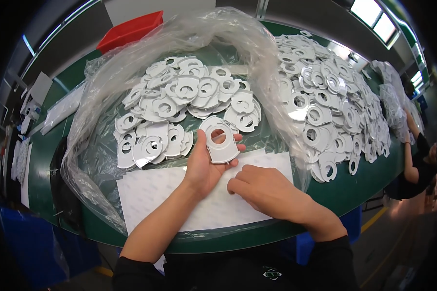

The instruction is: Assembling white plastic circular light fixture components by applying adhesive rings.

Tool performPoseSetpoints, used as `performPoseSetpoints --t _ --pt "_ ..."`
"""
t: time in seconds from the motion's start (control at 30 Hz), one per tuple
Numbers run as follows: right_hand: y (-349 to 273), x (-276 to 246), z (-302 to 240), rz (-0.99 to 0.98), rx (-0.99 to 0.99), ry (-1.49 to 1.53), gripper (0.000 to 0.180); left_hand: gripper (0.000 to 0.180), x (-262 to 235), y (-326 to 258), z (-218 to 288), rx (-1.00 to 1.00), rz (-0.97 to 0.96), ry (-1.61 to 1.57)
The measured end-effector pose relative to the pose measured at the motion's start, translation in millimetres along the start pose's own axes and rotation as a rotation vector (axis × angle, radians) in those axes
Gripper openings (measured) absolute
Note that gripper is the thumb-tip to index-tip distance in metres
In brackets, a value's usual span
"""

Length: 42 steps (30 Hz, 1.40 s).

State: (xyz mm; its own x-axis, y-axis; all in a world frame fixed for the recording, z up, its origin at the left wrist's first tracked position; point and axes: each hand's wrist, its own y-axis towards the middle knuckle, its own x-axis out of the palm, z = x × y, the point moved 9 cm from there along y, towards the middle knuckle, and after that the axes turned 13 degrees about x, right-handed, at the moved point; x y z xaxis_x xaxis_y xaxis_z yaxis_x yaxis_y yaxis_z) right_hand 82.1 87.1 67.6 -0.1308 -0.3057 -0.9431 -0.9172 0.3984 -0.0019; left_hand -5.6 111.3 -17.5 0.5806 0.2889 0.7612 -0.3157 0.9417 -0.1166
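Observation:
A white plastic plate with a large round hole (223, 154) lies across the palm of my left hand (199, 167), its fingers curling round the far edge. Some of my palm shows through the hole. Just right of it, my right hand (272, 190) hovers low over white paper sheets (155, 194), thumb and fingers curled together. Whatever it may hold is hidden. Beyond my left hand, a heap of similar white plates (187, 88) rests on clear plastic film (99, 160).
A larger pile of the same plates (337, 114) covers the right side of the green table (199, 245). Behind the film stands a red bin (131, 31). A black bag-like item (65, 194) hangs at the left edge. Another person (412, 167) works at the far right.

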Motion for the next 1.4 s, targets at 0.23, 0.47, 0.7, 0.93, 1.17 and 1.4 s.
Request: performPoseSetpoints --t 0.23,0.47,0.7,0.93,1.17,1.4 --pt "7.0 -43.6 49.1 0.299 0.039 1.221 0.012 0.064 4.4 -3.7 -6.8 -0.05 -0.03 0.067" --pt "24.1 0.7 91.4 0.363 0.348 1.445 0.014 0.067 11.7 -7.6 -12.9 -0.091 -0.145 0.124" --pt "29.9 10.3 91.3 0.333 0.389 1.436 0.015 0.068 9.4 -8.1 -11.3 -0.079 -0.135 0.123" --pt "29.2 8.7 90.8 0.331 0.378 1.423 0.014 0.068 10.5 -8.0 -12.5 -0.089 -0.148 0.127" --pt "29.4 7.6 90.8 0.342 0.385 1.409 0.014 0.066 10.8 -8.4 -12.2 -0.088 -0.133 0.12" --pt "29.8 9.2 91.8 0.334 0.389 1.402 0.015 0.065 9.5 -8.7 -12.4 -0.095 -0.123 0.127"
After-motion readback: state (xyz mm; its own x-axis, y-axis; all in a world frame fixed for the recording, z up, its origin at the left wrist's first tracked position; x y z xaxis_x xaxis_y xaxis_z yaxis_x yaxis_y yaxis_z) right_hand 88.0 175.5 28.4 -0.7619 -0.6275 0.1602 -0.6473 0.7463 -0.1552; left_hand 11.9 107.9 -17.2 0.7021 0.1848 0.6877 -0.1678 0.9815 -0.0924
